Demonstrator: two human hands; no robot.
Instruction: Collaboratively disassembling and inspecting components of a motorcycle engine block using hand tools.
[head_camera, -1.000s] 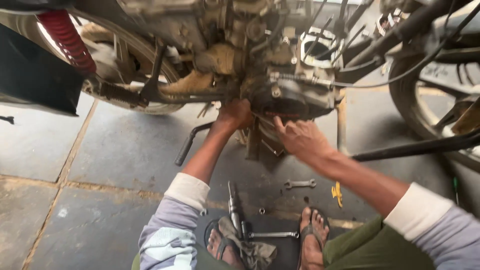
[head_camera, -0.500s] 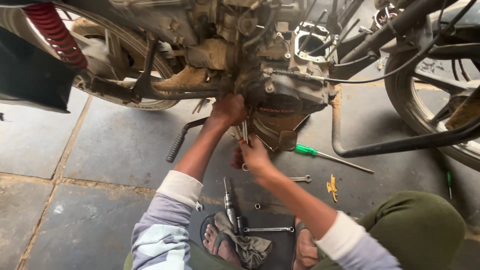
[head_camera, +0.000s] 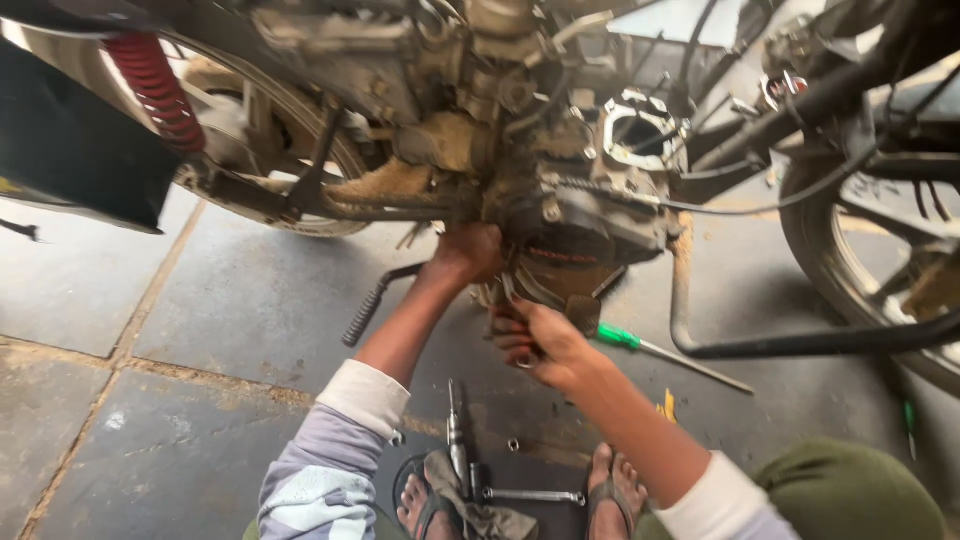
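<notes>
Your left hand (head_camera: 470, 255) presses up on the underside of the motorcycle engine (head_camera: 570, 230), fingers curled on it, probably to steady it. Your right hand (head_camera: 535, 340) is closed on one small metal tool under the crankcase. One green-handled screwdriver (head_camera: 670, 355) lies ready on the floor at the right, and two ratchet tools (head_camera: 460, 445) between your feet.

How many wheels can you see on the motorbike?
2. The back wheel is on the left, behind the red spring. The front wheel is on the right, cut off by the picture's edge. Both are partly hidden.
</notes>
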